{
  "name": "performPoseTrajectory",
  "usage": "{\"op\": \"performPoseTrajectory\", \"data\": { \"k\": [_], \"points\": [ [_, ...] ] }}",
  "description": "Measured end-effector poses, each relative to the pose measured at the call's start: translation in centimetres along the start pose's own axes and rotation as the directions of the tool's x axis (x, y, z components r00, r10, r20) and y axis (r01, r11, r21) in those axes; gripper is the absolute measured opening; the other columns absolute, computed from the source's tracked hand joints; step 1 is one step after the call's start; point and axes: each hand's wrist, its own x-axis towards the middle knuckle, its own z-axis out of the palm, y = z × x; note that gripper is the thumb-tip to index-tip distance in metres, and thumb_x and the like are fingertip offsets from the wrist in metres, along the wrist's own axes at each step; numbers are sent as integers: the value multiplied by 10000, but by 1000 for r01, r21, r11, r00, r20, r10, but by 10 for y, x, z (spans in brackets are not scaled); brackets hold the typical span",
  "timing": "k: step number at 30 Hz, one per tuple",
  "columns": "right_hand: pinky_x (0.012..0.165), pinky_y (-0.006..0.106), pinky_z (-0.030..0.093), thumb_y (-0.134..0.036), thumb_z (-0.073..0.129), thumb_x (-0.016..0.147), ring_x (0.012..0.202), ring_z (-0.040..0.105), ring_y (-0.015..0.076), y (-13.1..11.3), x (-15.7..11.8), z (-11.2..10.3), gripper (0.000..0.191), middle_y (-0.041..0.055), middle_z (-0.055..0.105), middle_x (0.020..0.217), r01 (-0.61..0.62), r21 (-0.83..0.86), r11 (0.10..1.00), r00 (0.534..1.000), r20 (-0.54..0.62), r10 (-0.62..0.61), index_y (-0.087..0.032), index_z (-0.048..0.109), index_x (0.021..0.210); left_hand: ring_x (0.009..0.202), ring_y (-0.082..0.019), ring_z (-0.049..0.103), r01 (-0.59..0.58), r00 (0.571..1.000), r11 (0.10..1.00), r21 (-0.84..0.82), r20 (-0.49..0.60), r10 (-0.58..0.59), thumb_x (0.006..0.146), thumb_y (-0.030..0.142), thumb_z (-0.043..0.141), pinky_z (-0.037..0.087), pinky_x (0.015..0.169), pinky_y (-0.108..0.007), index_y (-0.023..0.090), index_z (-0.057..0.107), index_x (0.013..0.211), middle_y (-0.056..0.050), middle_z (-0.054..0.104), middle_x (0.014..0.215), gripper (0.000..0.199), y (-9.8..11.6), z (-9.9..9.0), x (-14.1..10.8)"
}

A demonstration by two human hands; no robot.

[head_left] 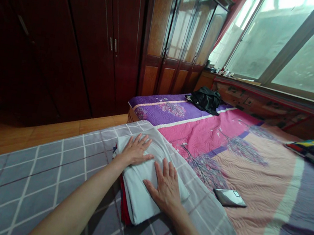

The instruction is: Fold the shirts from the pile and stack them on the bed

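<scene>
My left hand (136,150) and my right hand (165,187) lie flat on a folded white cloth (146,184), fingers spread, pressing on its top without gripping it. The white fold rests on a grey checked blanket (43,183) at the bed's near side. A red fabric layer (124,204) shows beneath the white cloth's near edge. To the right of my right hand, a smartphone (229,198) lies face up on the quilt, out of reach of my fingers.
A pink and purple quilted bedspread (230,146) covers the bed, with a black fabric bundle (205,99) at the far end and a multicoloured folded blanket (313,153) at the right. Dark wooden wardrobes (97,43) stand left, beyond a wooden floor (21,139).
</scene>
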Motion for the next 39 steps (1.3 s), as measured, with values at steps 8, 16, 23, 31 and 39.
{"op": "performPoseTrajectory", "data": {
  "k": [8,16,23,31,39],
  "points": [
    [1063,551,232,-651,400,854,1354,232,410,-3,0,-11,740,220,280,1480,-8,-2,1000,996,88,8,-156,414,1405,1428,-274,65,-28,998,1000,8,-52,29,894,547,369,10,1131,-499,141,211,1477,-110,158,1544,728,3,-6,-52],
    [1100,485,200,-378,364,947,1393,185,306,-6,61,-29,541,122,218,1527,120,18,993,987,105,-121,-164,330,1443,1426,-293,61,-47,999,999,-26,-25,46,843,680,359,19,1139,-507,91,247,1462,-154,150,1538,861,16,7,-79],
    [1092,473,219,-480,331,948,1409,132,268,9,82,14,596,88,193,1539,83,42,996,991,103,-87,-182,276,1461,1414,-317,128,-33,981,997,-70,-194,18,839,580,480,57,1138,-534,122,331,1433,-142,232,1522,765,8,22,-81],
    [1080,445,237,-528,291,944,1406,143,259,12,82,18,614,82,190,1541,66,33,997,992,106,-69,-200,272,1463,1411,-347,103,18,974,986,-163,-221,-54,806,565,542,72,1121,-569,145,369,1421,-147,231,1523,765,8,28,-88],
    [1073,485,204,-564,379,904,1360,245,308,-1,100,7,619,114,320,1486,104,6,995,994,44,-104,-189,392,1397,1414,-373,15,-89,961,950,-301,-275,2,750,421,636,142,1092,-618,245,306,1453,-83,132,1556,796,33,44,-149]
  ]
}}
